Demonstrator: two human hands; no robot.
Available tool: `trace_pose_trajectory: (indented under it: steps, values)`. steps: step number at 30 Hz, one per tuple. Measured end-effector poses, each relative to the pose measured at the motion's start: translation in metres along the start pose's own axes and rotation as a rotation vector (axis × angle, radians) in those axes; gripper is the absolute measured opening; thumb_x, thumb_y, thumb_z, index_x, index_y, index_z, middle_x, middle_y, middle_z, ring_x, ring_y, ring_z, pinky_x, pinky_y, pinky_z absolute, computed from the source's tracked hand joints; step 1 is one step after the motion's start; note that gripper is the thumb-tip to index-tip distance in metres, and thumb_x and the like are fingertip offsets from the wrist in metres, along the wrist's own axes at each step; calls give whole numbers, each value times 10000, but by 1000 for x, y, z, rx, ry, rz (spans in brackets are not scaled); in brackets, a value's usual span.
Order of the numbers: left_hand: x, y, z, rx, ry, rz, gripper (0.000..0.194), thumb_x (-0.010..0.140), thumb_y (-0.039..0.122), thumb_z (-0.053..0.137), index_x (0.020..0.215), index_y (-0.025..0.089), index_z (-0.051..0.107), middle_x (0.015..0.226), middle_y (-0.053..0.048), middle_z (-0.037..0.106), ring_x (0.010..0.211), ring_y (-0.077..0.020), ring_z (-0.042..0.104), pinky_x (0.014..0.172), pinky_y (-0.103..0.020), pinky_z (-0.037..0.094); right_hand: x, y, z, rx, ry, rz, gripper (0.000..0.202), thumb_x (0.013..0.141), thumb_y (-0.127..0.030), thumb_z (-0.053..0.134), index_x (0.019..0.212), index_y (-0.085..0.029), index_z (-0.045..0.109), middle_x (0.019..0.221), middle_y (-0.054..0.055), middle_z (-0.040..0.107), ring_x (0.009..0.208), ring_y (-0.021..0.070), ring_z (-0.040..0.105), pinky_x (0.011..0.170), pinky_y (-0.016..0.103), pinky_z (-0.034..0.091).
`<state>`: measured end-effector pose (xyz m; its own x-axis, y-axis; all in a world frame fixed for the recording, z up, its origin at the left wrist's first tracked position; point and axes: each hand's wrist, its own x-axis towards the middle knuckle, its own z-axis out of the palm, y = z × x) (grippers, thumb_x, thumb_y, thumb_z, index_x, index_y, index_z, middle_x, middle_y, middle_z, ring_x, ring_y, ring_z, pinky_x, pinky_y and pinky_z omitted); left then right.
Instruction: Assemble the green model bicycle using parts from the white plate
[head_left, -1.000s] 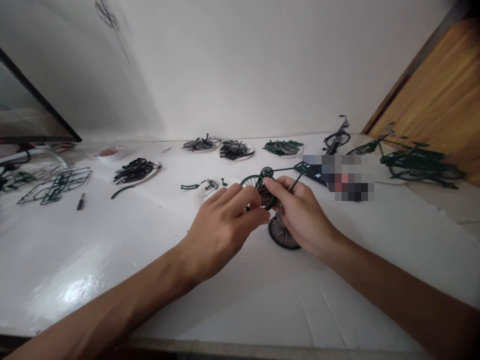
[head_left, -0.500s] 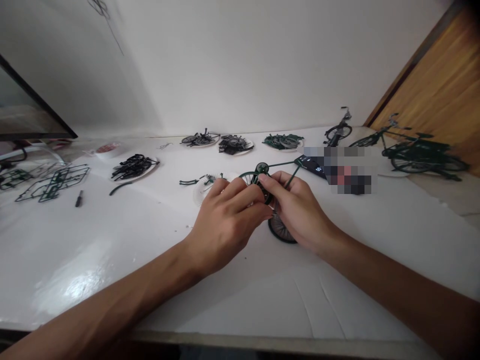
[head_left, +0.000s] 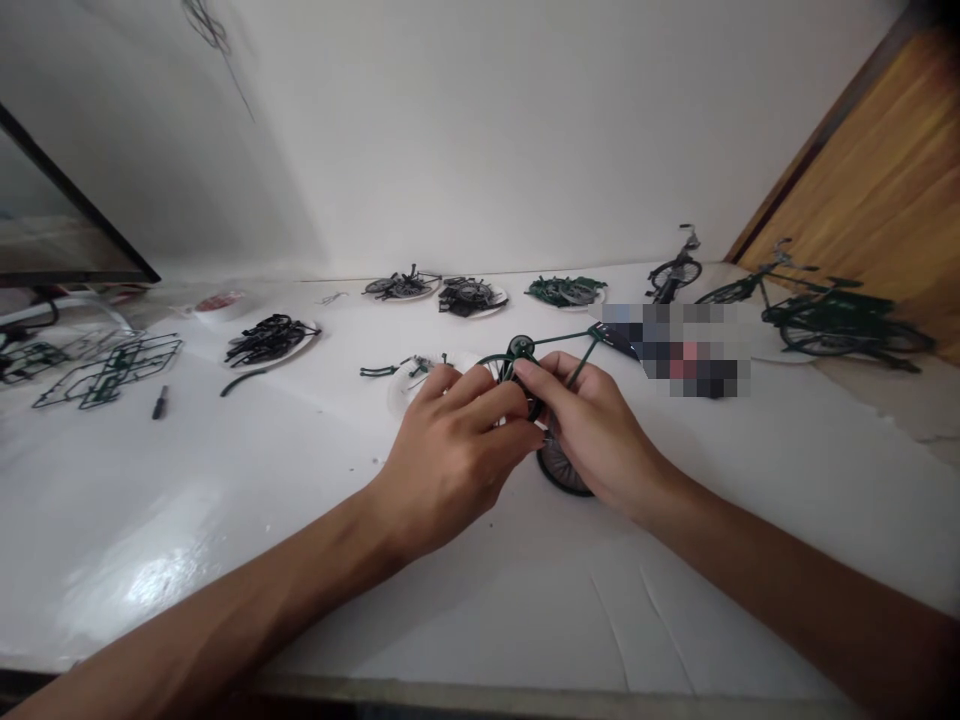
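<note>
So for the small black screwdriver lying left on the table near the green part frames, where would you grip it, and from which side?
Take the small black screwdriver by its thicker handle end, nearest the camera, pinching across it from above. It lies flat on the white table, pointing away, apart from the green part frames and the curved black piece, so there is probably room for fingers either side.

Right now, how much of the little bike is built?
Partly built. The green frame already carries a wheel, and both hands, left hand and right hand, pinch it at the middle. Loose parts wait on the plates. Two finished bikes stand at the right.
</note>
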<state>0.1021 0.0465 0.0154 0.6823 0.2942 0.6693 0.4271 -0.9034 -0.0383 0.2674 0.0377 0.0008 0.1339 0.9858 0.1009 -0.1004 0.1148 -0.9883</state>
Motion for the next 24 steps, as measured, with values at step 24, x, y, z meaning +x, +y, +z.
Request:
trace_pose_trajectory:
  steps: [24]
  values:
    - [-2, -12, -17, 172, -24, 87, 183, 987, 77, 500, 951, 182, 646, 928, -39, 673, 798, -174, 518, 683, -343, 330, 1, -4, -6, -204, -52, -76, 288, 885, -431, 669, 754, -197, 564, 679, -36, 542, 633, 105, 485, 591, 259, 383]
